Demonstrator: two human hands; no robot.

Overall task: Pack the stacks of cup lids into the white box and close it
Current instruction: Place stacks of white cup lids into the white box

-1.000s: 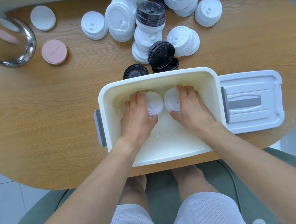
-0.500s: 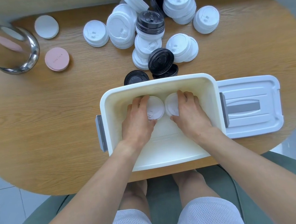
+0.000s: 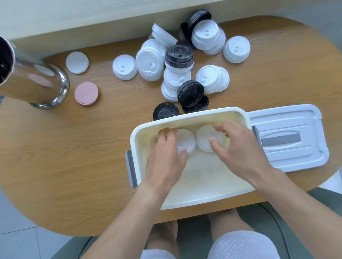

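The white box (image 3: 185,117) sits open at the near edge of the wooden table. Two white lid stacks stand side by side against its far wall: the left stack (image 3: 187,139) and the right stack (image 3: 203,139). My left hand (image 3: 164,161) is curled around the left stack, thumb on its near side and fingers over its far edge. Over the right stack hovers my right hand (image 3: 239,150), fingers spread and loose. The box's lid (image 3: 288,139) lies flat just right of the box. Behind the box, several white lid stacks (image 3: 208,36) and black lid stacks (image 3: 190,92) are scattered.
A shiny metal cylinder (image 3: 19,81) stands at the far left. A pink round coaster (image 3: 86,93) and a white one (image 3: 77,62) lie beside it. A black lid (image 3: 165,111) rests against the box's far wall. My knees and a green chair show below the table edge.
My right hand has let go of the right stack and lifted, its fingers spreading. The left hand stays on its stack. The view has tilted up, showing more of the far table.
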